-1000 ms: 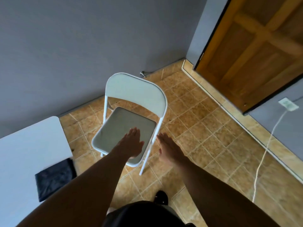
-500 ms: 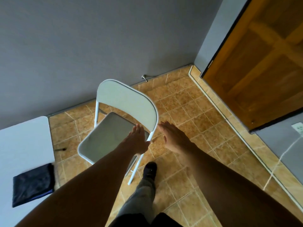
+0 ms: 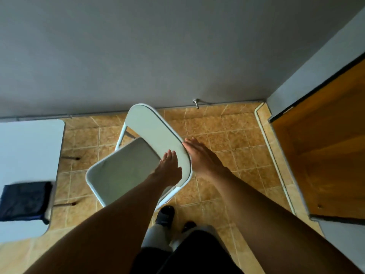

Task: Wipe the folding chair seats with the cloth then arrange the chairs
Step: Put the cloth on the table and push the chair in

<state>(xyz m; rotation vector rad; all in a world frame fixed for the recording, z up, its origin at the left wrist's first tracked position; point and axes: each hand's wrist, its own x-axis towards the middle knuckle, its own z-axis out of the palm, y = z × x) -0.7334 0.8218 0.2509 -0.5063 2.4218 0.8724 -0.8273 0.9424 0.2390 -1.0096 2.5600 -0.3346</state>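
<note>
A white folding chair stands unfolded on the tiled floor in front of me, its backrest toward me and its seat facing the grey wall. My left hand is stretched out flat over the near end of the backrest, fingers together, holding nothing. My right hand reaches along the right edge of the backrest, fingers extended, touching or nearly touching it. A folded dark blue cloth lies on the white table at the left, away from both hands.
The grey wall runs across the back with a door stop at its base. A wooden door stands at the right. My feet are just behind the chair. Open tiled floor lies between the chair and the door.
I have stepped closer and the view swung left. Both hands moved forward from beside the seat up to the backrest. The cloth stays on the table.
</note>
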